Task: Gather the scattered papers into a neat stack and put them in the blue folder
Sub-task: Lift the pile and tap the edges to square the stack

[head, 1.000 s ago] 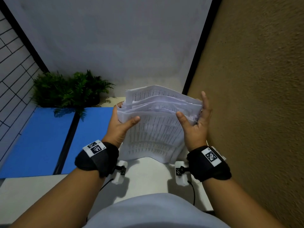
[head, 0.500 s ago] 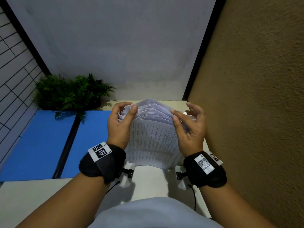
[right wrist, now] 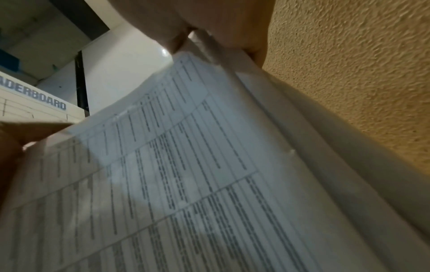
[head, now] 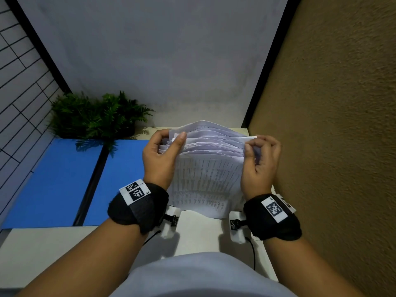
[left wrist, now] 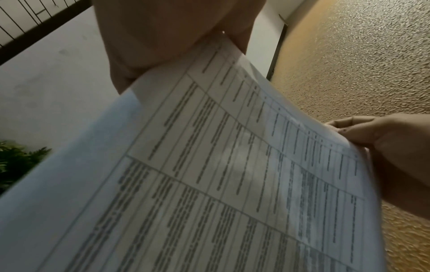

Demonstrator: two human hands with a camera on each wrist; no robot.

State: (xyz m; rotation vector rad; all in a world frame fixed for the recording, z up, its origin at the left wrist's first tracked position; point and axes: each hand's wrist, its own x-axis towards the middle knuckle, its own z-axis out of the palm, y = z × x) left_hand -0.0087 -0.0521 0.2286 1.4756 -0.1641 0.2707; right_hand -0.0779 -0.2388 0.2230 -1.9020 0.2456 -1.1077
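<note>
Above the right end of the table (head: 199,232), near its far edge, the papers (head: 209,174) stand on end between both hands, lower edge down toward the tabletop; whether that edge touches the surface is hidden by the sheets themselves. Left hand (head: 159,159) grips the left side near the top, thumb laid across the front sheets, fingers curled behind. Right hand (head: 260,166) pinches the right side near the top, fingertips bent in on the sheet edges. Held upright this way, probably so the sheets can drop level and square up; top edges are stepped and fanned, so the stack is not neat yet. Wrist views show only the printed front sheet, table-ruled, bowed slightly between the two grips. Blue folder (head: 60,181) lies open and flat on the left part of the table, reaching to its left edge, black spine down the middle, well apart from the papers and with nothing in it. Plant (head: 96,116) sits at the far edge behind the folder. Judgement: gathering done, squaring in hand, filing not begun.
</note>
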